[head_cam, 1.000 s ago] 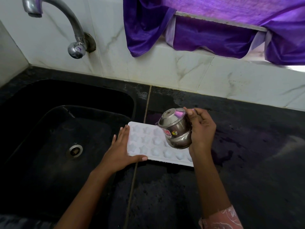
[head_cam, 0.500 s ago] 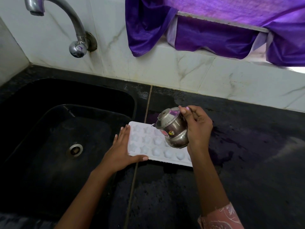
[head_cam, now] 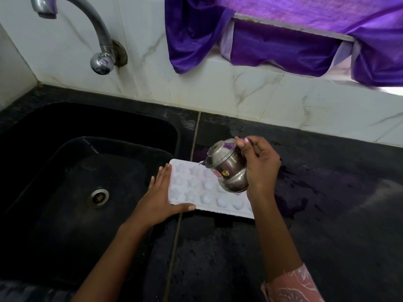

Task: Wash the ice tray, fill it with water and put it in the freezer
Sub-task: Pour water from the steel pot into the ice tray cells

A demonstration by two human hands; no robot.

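– Dark stone surface (head_cam: 327,214) beside a black sink (head_cam: 54,118), tap (head_cam: 96,25) on the wall above. Where is the ice tray (head_cam: 192,188)?
– It lies flat on the surface just beside the sink, with its left end across the joint line. Whether its cells hold water cannot be told.
– Hand positions?
– Left hand (head_cam: 159,201): fingers (head_cam: 162,175) are straight and pressed together against the left short edge, with the thumb along the near edge. It braces the tray and does not clamp it. Right hand (head_cam: 261,168): fingers are curled round a steel pot (head_cam: 226,168), which is held tilted over the tray's far cells.
– Handling properties?
– As a judgement: thin white plastic, light when empty. Once filled it will be heavier and likely to flex and slop. It is probably wet, so expect a slippery rim.
– Where to take hold?
– Take it at both short ends, thumbs on the rim and fingers beneath, and keep the tray level. Do not lift by one corner, as the twist would likely spill the cells.
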